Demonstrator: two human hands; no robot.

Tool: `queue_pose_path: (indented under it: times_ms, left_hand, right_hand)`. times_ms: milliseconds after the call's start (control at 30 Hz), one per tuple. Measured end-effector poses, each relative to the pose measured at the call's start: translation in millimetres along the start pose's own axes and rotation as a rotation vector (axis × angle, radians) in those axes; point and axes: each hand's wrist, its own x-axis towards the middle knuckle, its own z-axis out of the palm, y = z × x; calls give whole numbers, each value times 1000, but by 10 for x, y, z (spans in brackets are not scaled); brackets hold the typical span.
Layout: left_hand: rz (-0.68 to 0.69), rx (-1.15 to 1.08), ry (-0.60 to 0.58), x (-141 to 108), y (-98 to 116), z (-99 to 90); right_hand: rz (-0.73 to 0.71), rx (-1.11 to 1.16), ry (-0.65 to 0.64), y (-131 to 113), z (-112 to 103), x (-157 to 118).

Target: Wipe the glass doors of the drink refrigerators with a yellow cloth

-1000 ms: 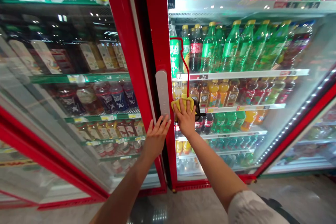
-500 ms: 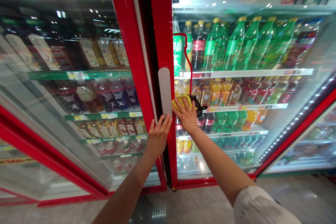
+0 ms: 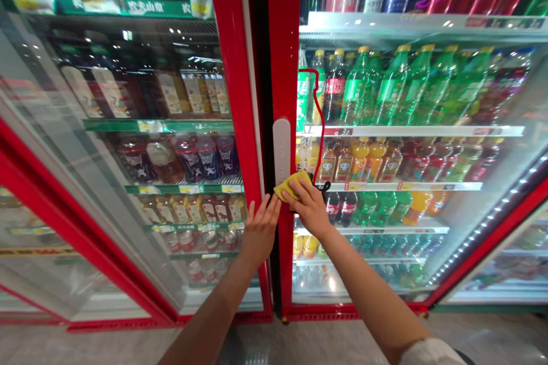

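Cloth (image 3: 285, 186) shifted left, partly hiding the handle (image 3: 281, 148).

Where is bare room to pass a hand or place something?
For a hand: the red door frame above the long pale-grey handle. For setting down: the grey floor below the red cooler base. Crowded: the handle's lower end, where the yellow cloth, left hand and right hand cluster.
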Motion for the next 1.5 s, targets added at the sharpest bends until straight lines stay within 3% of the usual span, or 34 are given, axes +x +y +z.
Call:
queue_pose_path:
  times_ms: [133,233,333,467,567,867,1000,1133,1267,1367,1500]
  left_hand:
    - [-23,3,90,119,-36,-128]
    - [-14,3,170,297,-98,-274]
    - [-34,-7,177,504,-170,-429]
    - [-69,-11,172,654,-215,-526]
    - [-72,-24,160,592,-193,-443]
    - [-94,-63,34,-16,42,173]
    - [-86,-101,-1,-210,153,352]
    - [-96,-118,-59,-326,237,417]
    - [-103,-107,-66,-374,275,468]
    - [-118,-102,-43,-388,309,532]
    - [-105,-111,-37,-423,366,607]
  right_hand:
    - [-6,-50,-83,46,21,320]
    - [-11,-65,-23,150,-48,726]
    - [-6,-96,52,220,-140,1148]
    - [-6,-127,83,222,-196,1361]
    - [-21,-132,59,183,-170,1161]
    - [-23,-90,-126,-67,122,-5]
    - [-25,-88,-179,-145,191,-393]
    - [21,-117,-79,-60,147,-629]
    - [255,-187,1,-25,270,-687]
    - [350,-174,-100,-155,491,-774]
    - [180,-101,-310,-280,613,-1098]
